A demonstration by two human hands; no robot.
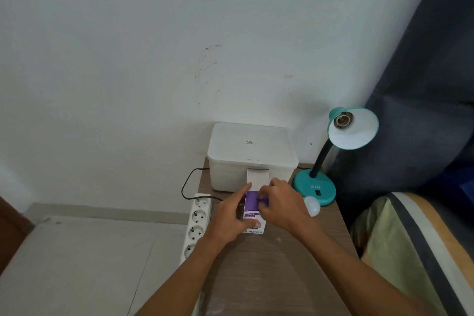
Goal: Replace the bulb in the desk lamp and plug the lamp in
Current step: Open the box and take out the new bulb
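Note:
A teal desk lamp (316,187) stands at the table's back right, its shade tilted toward me with an empty socket (343,120). A white bulb (313,206) lies on the table beside the lamp base. A purple and white bulb box (252,205) sits at the table's middle with its top flap open. My left hand (229,218) grips the box from the left, thumb on its front. My right hand (280,206) pinches the box near its opening. What is inside the box is hidden.
A white lidded plastic container (251,154) stands behind the box against the wall. A white power strip (197,223) lies along the table's left edge, with a black cord (186,185) looping past it. A bed with striped bedding (415,238) is at the right.

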